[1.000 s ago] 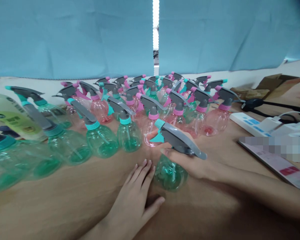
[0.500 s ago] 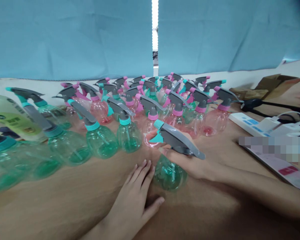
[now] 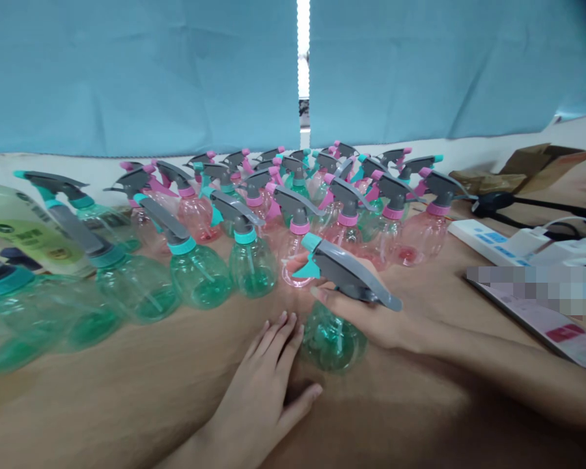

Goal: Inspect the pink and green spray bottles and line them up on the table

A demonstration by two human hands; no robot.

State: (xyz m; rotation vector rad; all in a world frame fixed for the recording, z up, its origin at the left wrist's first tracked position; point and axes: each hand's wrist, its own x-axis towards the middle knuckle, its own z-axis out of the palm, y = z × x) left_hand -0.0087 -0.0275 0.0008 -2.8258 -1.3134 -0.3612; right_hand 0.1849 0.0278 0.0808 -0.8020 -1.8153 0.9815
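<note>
Right-hand grasp on an upright spray bottle, head view. The green spray bottle (image 3: 334, 348) stands on the table (image 3: 127, 404) directly before the person, its long axis close to vertical. The right hand (image 3: 366, 316) comes in from the right and closes around its neck, beneath the grey trigger head (image 3: 349, 267); the thumb shows on the near side, and one fingertip shows beyond the turquoise trigger (image 3: 307, 267). Whether that finger presses the trigger cannot be told. The head lies across the grip at a slant — nozzle toward the left and away from the person, tail toward the right and back over the hand.

The left hand (image 3: 268, 374) holds nothing: it lies palm down on the table, fingers extended toward the bottle's left side. It is just beside the bottle's body; contact between fingertips and wall is not clear. The bottle thus sits between the two hands, the right at its neck and the left low beside its base.

Beyond the grip, a pink-collared bottle (image 3: 299, 244) stands close behind, and a green bottle with a turquoise collar (image 3: 252, 270) stands farther left — both upright, at the front of a crowded group.
</note>
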